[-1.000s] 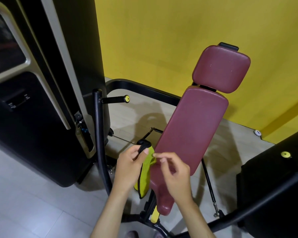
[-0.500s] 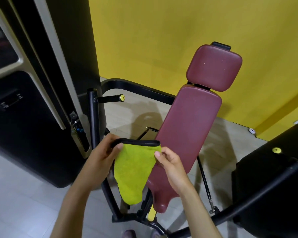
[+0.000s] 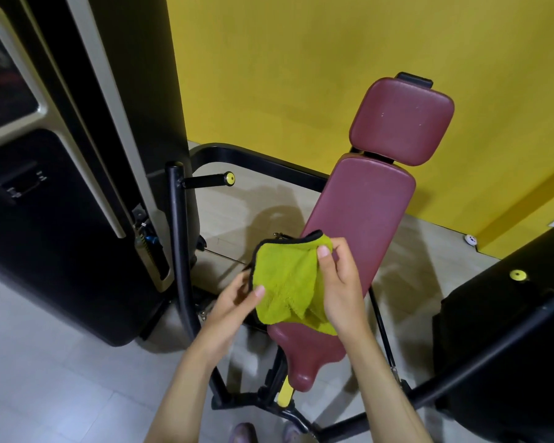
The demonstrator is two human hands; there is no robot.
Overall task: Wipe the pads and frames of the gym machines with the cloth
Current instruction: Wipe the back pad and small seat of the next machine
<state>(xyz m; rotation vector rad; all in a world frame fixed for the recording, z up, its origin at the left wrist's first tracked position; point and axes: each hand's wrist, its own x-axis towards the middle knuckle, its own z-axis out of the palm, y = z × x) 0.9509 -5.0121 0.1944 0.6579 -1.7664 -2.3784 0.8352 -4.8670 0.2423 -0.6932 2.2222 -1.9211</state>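
The cloth [image 3: 285, 282] is a lime-green microfibre square with a fluffy nap and a black stitched hem. It hangs bunched and folded in the air in front of the lower back pad [image 3: 365, 206], just above the seat pad [image 3: 307, 356].

The left hand [image 3: 234, 302] holds the cloth's left edge, with its thumb pressed on the green face and its fingers curled behind the hem. The right hand [image 3: 339, 282] pinches the upper right corner between thumb and forefinger, and the rest of the cloth drapes down along its palm.

All three pads are smooth maroon vinyl with rounded corners. The head pad [image 3: 402, 119] is a squarish cushion, the back pad a long tilted slab, and the seat narrows to a rounded nose. A few pale specks dot the head pad.

The frame tube [image 3: 178, 235] is glossy black steel and stands upright just left of the hands. A short grip with a yellow end cap [image 3: 229, 178] juts from its top. A black weight-stack shroud [image 3: 61, 219] with beige trim closes the left side.

Pale tiled floor [image 3: 45, 362] lies open at lower left. A second black machine [image 3: 509, 330] crowds the right, and a yellow wall [image 3: 301, 59] stands behind.
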